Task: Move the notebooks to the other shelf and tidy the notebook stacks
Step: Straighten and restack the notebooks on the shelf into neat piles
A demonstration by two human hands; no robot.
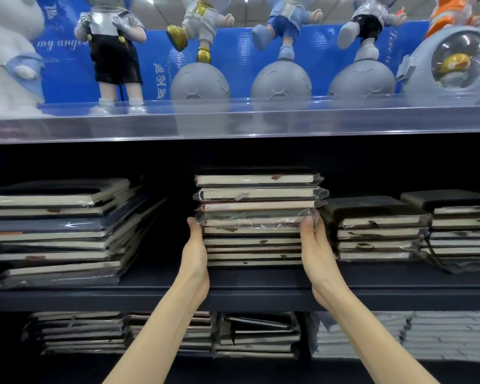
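The centre stack of notebooks [255,217] stands on the middle shelf [261,297], set back from its front edge and roughly midway along it. The left hand [196,250] lies flat against the left side of the stack and the right hand [315,250] against the right side. The fingers [312,225] that show are extended and press inward rather than curling round anything; their far ends are hidden behind the stack. Contact is at about mid-height, so several notebooks sit above the hands and several below. The upper notebooks are wrapped in loose, glossy plastic and overhang the lower ones slightly on both sides. Judged risk: if the stack is lifted by side pressure alone, the notebooks below the contact line would probably stay behind or drop out, and the wrapped ones on top could slide off, because film against film gives little friction. Uneven squeezing could also skew the upper layers further. The right hand sits in the narrow gap beside the neighbouring right stack [377,228], so a sideways shift could drag or topple it. The left stack [61,231] leans and fans out already, and a knock could spread it towards the front edge. Clearance beneath the upper shelf [233,120] is limited, so a steep lift could strike its underside.
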